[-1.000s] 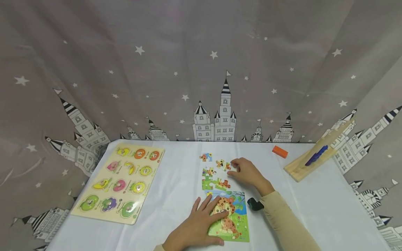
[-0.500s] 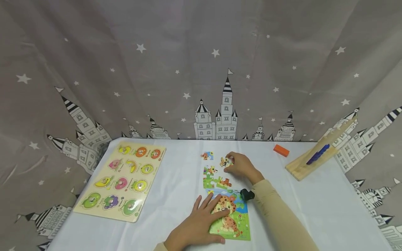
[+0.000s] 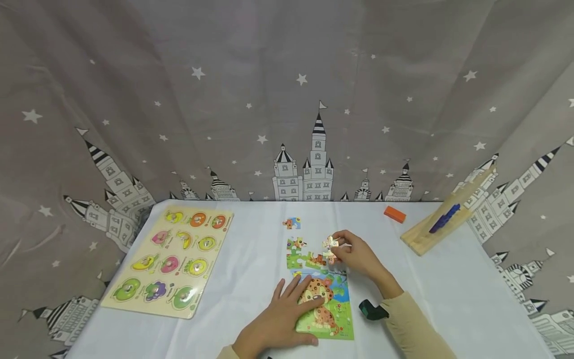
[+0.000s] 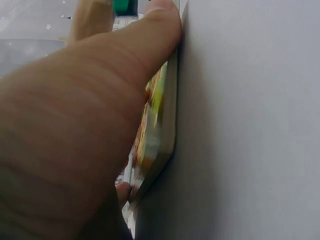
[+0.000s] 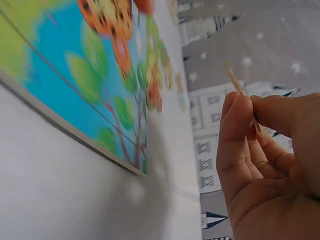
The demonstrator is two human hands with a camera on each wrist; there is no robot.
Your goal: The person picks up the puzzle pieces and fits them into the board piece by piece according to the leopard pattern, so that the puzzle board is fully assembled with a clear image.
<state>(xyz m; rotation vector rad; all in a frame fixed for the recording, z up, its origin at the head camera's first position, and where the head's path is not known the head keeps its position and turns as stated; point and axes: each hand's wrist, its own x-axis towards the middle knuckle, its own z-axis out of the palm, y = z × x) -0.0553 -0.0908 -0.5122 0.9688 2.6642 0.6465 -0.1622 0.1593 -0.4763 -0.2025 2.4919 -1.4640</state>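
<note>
In the head view, my left hand (image 3: 283, 315) lies with spread fingers on the left part of a leopard picture puzzle (image 3: 334, 311). Its thumb (image 4: 155, 22) rests along the near edge of the board in the left wrist view. My right hand (image 3: 362, 257) pinches a jigsaw piece (image 3: 331, 245) between thumb and fingertips, above the table beyond the board. Seen edge-on in the right wrist view, that piece (image 5: 235, 80) is thin and tilted. Left of it lie joined jigsaw pieces (image 3: 295, 260) in green and orange, with a single blue-and-orange piece (image 3: 292, 223) behind them.
A wooden fruit puzzle board (image 3: 204, 284) lies at the left of the white table. At the back right are an orange block (image 3: 394, 214) and a wooden stand (image 3: 421, 237) with a blue mark. Grey castle-print cloth (image 3: 242, 99) hangs behind.
My right hand has taken hold of the jigsaw piece at the back, lifted it and brought it nearer, tilting it. My left hand has stayed on the leopard puzzle.
</note>
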